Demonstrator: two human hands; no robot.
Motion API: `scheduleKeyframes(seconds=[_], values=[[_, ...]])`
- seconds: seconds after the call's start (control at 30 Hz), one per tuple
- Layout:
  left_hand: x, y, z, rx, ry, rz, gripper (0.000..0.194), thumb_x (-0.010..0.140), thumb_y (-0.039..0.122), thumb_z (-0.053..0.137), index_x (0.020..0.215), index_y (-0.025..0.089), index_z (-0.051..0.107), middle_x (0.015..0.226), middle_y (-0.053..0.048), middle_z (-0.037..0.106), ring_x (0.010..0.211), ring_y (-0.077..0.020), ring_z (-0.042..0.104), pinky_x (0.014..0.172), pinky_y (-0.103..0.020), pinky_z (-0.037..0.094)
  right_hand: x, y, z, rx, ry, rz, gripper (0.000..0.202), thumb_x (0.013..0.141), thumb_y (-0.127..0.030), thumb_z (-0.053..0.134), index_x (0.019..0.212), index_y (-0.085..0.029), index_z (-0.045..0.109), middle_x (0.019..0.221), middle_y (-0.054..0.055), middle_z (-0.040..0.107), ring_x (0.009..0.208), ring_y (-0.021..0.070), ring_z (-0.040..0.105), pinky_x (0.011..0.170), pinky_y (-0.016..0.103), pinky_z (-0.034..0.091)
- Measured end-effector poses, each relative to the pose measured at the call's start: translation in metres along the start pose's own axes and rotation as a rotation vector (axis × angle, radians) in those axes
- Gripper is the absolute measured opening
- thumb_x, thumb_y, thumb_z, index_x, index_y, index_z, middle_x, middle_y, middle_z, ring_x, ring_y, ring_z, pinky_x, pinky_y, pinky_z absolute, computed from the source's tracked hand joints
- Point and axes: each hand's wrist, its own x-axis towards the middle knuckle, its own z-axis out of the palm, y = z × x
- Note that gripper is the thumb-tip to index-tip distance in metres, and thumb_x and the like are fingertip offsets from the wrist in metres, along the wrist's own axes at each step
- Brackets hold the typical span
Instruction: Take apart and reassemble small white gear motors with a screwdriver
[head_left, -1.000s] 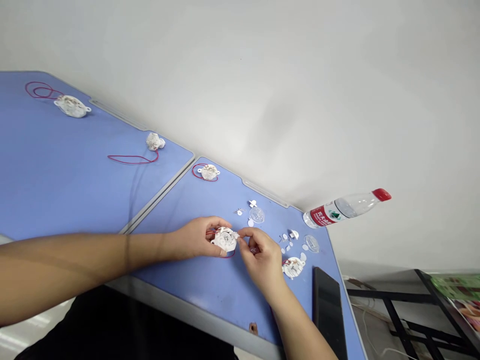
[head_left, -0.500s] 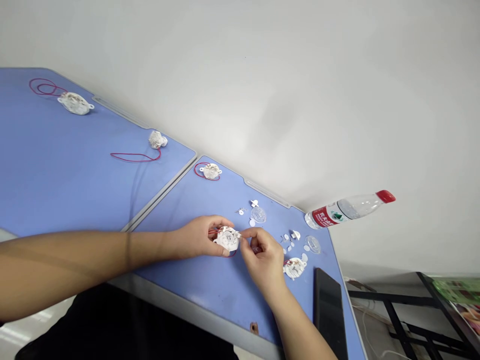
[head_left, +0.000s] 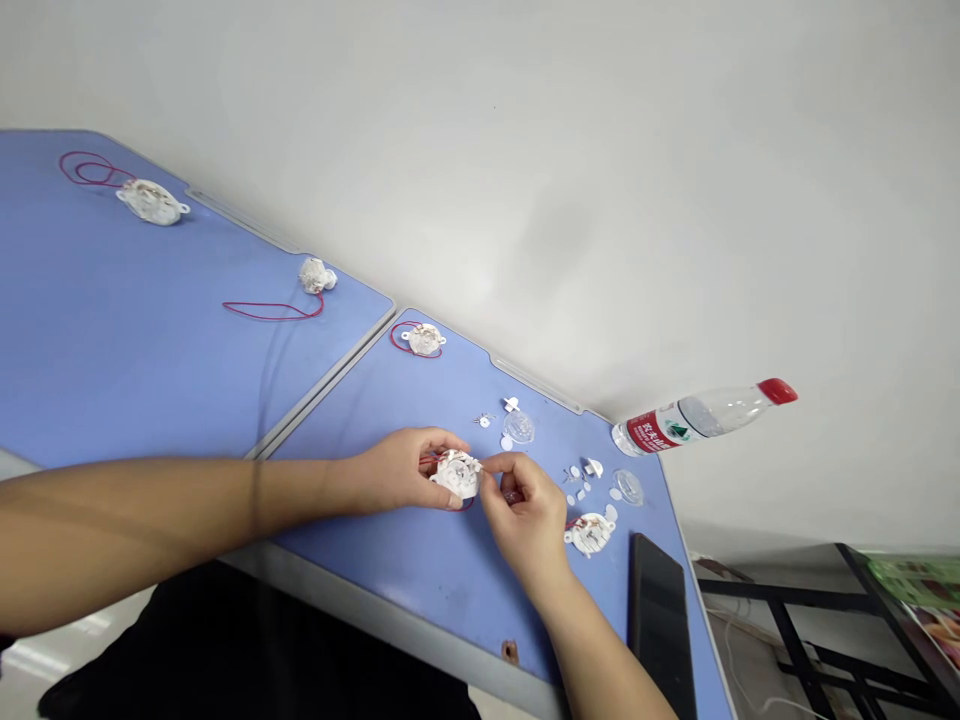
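Observation:
My left hand holds a round white device with red wires, its thumb along the near edge and its fingers behind. At the device's right edge, my right hand pinches a small white part too small to name; its other fingers are curled, with something reddish partly showing inside them. Just right of that hand lies another white round device with red wire. Small white pieces and a clear round cover are beyond it. A second clear cover lies behind my hands.
More white devices with red wires lie at the far left, left of the seam and behind my hands. A water bottle stands at the back right edge, and a black phone lies on the right.
The view has shifted very slightly. Both hands keep nearly the same pose around the white device.

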Motion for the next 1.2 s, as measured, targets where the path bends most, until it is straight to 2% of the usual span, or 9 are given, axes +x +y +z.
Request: scheduleKeyframes(seconds=[0.23, 0.43, 0.67, 0.83, 0.93, 1.0, 1.1, 1.2], values=[[0.001, -0.003, -0.002, 0.046, 0.000, 0.024, 0.055, 0.055, 0.021, 0.082, 0.106, 0.017, 0.063, 0.098, -0.005, 0.072, 0.095, -0.0234, 0.067, 0.086, -0.036, 0.051, 0.000, 0.000, -0.001, -0.008, -0.008, -0.074, 0.016, 0.078, -0.009, 0.050, 0.073, -0.019, 0.061, 0.065, -0.002, 0.061, 0.050, 0.0097, 0.047, 0.047, 0.022, 0.039], [0.001, -0.002, -0.003, 0.058, -0.007, 0.029, 0.057, 0.056, 0.022, 0.082, 0.109, 0.016, 0.062, 0.099, -0.006, 0.071, 0.095, -0.0239, 0.067, 0.085, -0.036, 0.051, -0.001, 0.002, -0.003, 0.013, -0.046, -0.218, 0.022, 0.079, -0.002, 0.047, 0.077, -0.020, 0.060, 0.083, 0.005, 0.067, 0.067, 0.0134, 0.060, 0.057, 0.024, 0.047], [0.001, -0.001, -0.003, 0.035, 0.004, 0.052, 0.056, 0.055, 0.019, 0.081, 0.107, 0.016, 0.061, 0.097, -0.006, 0.070, 0.092, -0.0225, 0.067, 0.083, -0.036, 0.051, -0.001, 0.002, -0.006, 0.009, -0.099, -0.209, 0.022, 0.082, -0.006, 0.047, 0.086, -0.020, 0.064, 0.089, 0.007, 0.069, 0.076, 0.0169, 0.066, 0.059, 0.027, 0.050], [0.000, -0.001, -0.003, 0.027, -0.007, 0.066, 0.056, 0.055, 0.018, 0.081, 0.106, 0.017, 0.060, 0.096, -0.005, 0.069, 0.090, -0.0214, 0.066, 0.082, -0.036, 0.051, 0.000, 0.000, -0.009, 0.048, -0.130, -0.143, 0.021, 0.082, -0.009, 0.047, 0.087, -0.020, 0.064, 0.089, 0.006, 0.068, 0.063, 0.0135, 0.059, 0.049, 0.025, 0.044], [-0.001, 0.001, -0.003, 0.043, 0.008, 0.034, 0.056, 0.054, 0.018, 0.082, 0.105, 0.017, 0.058, 0.094, -0.004, 0.069, 0.091, -0.0222, 0.067, 0.084, -0.037, 0.051, 0.002, -0.003, -0.017, 0.057, -0.033, -0.087, 0.016, 0.085, -0.013, 0.049, 0.085, -0.020, 0.064, 0.081, 0.004, 0.064, 0.059, 0.0133, 0.055, 0.048, 0.025, 0.040], [-0.002, 0.002, -0.004, 0.065, 0.019, 0.012, 0.057, 0.054, 0.018, 0.081, 0.105, 0.017, 0.058, 0.095, -0.004, 0.069, 0.094, -0.0229, 0.067, 0.087, -0.038, 0.051, 0.004, -0.005, -0.025, 0.057, 0.054, -0.072, 0.016, 0.089, -0.016, 0.048, 0.088, -0.020, 0.063, 0.080, 0.004, 0.063, 0.066, 0.0157, 0.057, 0.055, 0.028, 0.043], [0.000, 0.004, -0.008, 0.082, 0.045, 0.003, 0.059, 0.054, 0.018, 0.080, 0.109, 0.018, 0.057, 0.104, -0.005, 0.069, 0.101, -0.0242, 0.066, 0.092, -0.039, 0.050, 0.003, -0.011, -0.035, 0.003, 0.064, -0.175, 0.019, 0.094, -0.019, 0.041, 0.100, -0.021, 0.059, 0.091, 0.007, 0.061, 0.084, 0.0203, 0.059, 0.070, 0.033, 0.047], [0.004, 0.003, -0.015, 0.118, 0.093, 0.033, 0.061, 0.055, 0.021, 0.081, 0.111, 0.017, 0.057, 0.109, -0.008, 0.070, 0.105, -0.0265, 0.066, 0.096, -0.041, 0.050, -0.005, -0.017, -0.038, -0.258, -0.033, -0.337, 0.022, 0.097, -0.030, 0.040, 0.101, -0.018, 0.058, 0.093, 0.010, 0.059, 0.084, 0.0226, 0.056, 0.071, 0.036, 0.045]])
